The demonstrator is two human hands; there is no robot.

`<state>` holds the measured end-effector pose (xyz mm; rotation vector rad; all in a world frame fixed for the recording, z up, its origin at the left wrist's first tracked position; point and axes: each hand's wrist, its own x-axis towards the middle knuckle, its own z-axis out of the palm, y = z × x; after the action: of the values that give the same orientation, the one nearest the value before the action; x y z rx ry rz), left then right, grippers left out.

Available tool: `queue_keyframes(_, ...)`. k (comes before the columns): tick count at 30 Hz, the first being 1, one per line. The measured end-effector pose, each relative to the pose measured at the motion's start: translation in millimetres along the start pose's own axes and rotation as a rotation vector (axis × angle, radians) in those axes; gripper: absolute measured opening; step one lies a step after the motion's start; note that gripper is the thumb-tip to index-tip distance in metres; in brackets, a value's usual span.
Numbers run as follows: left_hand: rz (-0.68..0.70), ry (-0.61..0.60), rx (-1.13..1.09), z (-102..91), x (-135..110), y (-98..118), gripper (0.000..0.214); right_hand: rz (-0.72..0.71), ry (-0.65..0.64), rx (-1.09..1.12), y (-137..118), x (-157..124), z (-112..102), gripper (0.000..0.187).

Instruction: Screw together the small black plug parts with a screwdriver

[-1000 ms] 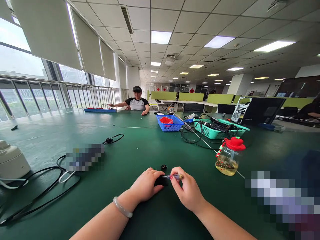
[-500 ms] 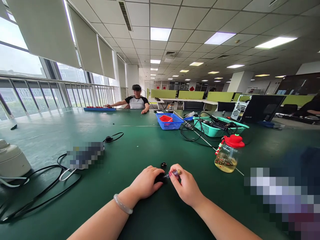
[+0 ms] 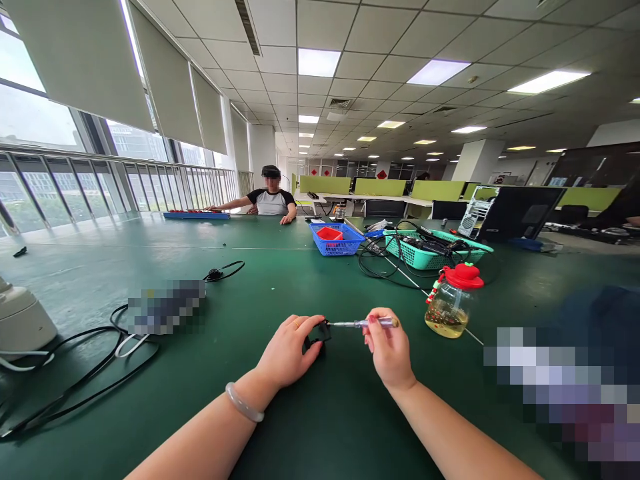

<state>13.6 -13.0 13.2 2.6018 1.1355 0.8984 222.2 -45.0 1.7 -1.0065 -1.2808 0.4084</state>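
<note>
Ceiling panels glow over a long open office, and below them spreads a broad dark-green tabletop (image 3: 200, 380), grey roller blinds (image 3: 80, 60) lining the windows on the left. Across the far side sits a person in a black-and-grey shirt (image 3: 273, 204), one arm out to a long blue tray (image 3: 197, 215). Now to the near action, front and centre: the left hand (image 3: 285, 350), a pale ring-shaped bracelet (image 3: 244, 403) on its wrist, has thumb and fingers curled round a small black piece (image 3: 325, 332), just above the green. Opposite, the right hand (image 3: 393, 347) pinches a slim screwdriver with a translucent purplish handle and thin metal shaft (image 3: 355, 324), closed snugly about the handle. Level it lies, tip at the black piece's upper edge; true contact is too small to call. Off to the right, a clear glass jar with a red lid (image 3: 449, 310); beyond, a blue plastic basket (image 3: 340, 247) and a teal plastic basket (image 3: 415, 257) heaped with black cables (image 3: 430, 244).
</note>
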Motion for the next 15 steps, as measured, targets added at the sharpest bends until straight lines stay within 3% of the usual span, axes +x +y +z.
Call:
queue_keyframes(3,-0.149,0.003,0.098,0.8,0.2,-3.0,0.045,0.128,0.114,0.044,18.5,9.9,-4.3,0.025)
queue_keyframes(7,-0.280,-0.126,0.240,0.5,-0.5,-7.6,0.037,0.223,0.178,0.008,32.0,18.8,-7.3,0.029)
queue_keyframes(12,-0.342,-0.129,0.318,-0.6,0.3,-5.4,0.033,0.207,0.137,-0.008,32.5,17.8,-7.3,0.032)
queue_keyframes(15,-0.282,-0.079,0.231,0.4,0.2,-4.4,0.036,0.205,0.058,-0.016,33.1,15.9,-5.7,0.034)
